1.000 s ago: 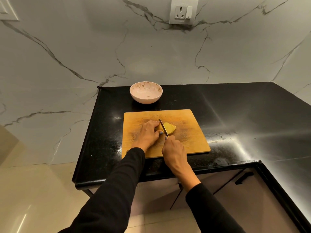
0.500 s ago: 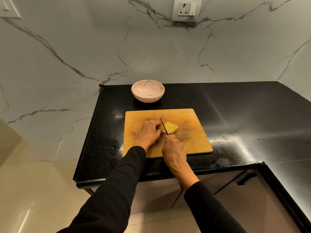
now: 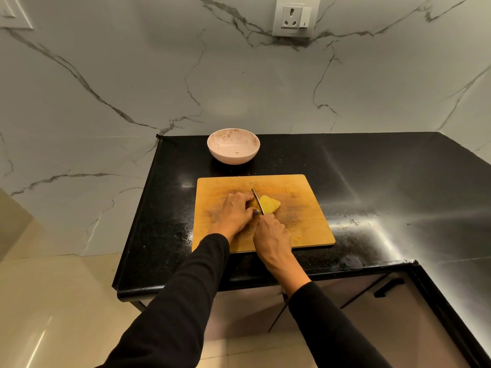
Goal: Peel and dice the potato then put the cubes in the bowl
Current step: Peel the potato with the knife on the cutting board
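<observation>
Perilously, the knife [image 3: 257,201] gripped in the right hand [image 3: 271,232] slices potato [image 3: 268,204] just beside the left hand [image 3: 235,213]'s curled, steadying fingers [image 3: 248,199], risking a nick.

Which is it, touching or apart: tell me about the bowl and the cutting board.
Apart. The head view shows a strip of black counter between the bowl and the far edge of the cutting board.

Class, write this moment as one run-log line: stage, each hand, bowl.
stage: slicing peeled potato on cutting board | left hand: steadies potato | right hand: grips knife | bowl: no cubes visible
</observation>
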